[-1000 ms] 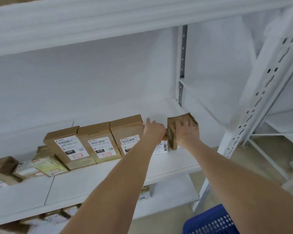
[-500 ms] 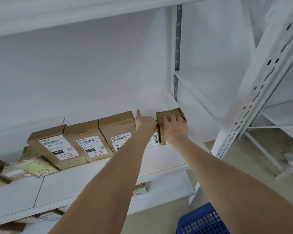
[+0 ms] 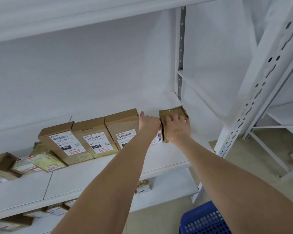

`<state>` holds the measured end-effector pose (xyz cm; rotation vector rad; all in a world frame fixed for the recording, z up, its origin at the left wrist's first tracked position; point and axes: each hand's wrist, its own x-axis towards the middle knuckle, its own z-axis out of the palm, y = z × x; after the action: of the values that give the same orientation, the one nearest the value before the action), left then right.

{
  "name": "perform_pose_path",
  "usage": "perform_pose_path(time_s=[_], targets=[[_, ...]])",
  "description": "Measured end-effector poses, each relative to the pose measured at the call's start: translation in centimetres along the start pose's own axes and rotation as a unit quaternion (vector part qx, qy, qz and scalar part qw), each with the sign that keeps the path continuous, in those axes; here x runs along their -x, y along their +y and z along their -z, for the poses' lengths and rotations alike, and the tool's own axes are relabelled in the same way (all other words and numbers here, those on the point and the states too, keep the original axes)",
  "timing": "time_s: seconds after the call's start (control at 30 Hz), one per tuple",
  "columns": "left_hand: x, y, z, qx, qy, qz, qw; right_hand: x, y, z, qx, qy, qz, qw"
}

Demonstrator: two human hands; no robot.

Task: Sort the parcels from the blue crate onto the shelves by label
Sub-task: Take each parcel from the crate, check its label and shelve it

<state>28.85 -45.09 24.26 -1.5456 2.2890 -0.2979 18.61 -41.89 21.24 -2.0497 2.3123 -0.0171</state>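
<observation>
Head view, only view.

- Middle shelf (image 3: 159, 159), centre of frame: a row of brown boxes (image 3: 95, 135) stands leaning back, labels facing out.
- Task item: a tape-wrapped parcel (image 3: 173, 112) stands on edge at the right end of that row, right of centre.
- Right hand (image 3: 178, 127): fingers spread flat on the parcel's face, pressing it.
- Left hand (image 3: 149, 123): just left of it, touching the last box (image 3: 123, 127), index finger raised. The other fingers are hidden, so I cannot tell if it grips.
- Blue crate (image 3: 205, 220): lower right, on the floor; contents not visible.

Risks, as I judge them:
- The parcel is lumpy and on edge. Released without support from the row, it may tip forward off the shelf.
- A sideways shove may topple the leaning boxes.
- Its label is unseen, so the slot is unverified.
</observation>
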Motion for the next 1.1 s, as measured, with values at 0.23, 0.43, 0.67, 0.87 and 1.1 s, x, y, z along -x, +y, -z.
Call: perform_pose_path(time_s=[0.23,0.43,0.67,0.87,1.1], targets=[[0.8,-0.1,-0.4,0.011,0.040,-0.010,0.999,0.5,0.2,-0.5,0.001,-0.024,-0.007,1.000],[4.4,0.4,-0.1,0.053,0.084,-0.002,0.995,2.5,-1.0,-0.5,-0.014,0.026,0.000,1.000],[10.4,-0.4,-3.6,0.034,0.062,0.033,0.997,6.9,-3.8,-0.6,-0.044,0.025,0.033,0.998],[16.5,-2.5,-6.4,0.035,0.032,0.066,0.997,12.5,-7.2,-0.3,-0.030,0.012,0.046,0.998],[27.2,-6.0,-10.8,0.058,-0.001,0.074,0.996,21.2,-13.9,-1.5,-0.030,-0.007,0.047,0.998]])
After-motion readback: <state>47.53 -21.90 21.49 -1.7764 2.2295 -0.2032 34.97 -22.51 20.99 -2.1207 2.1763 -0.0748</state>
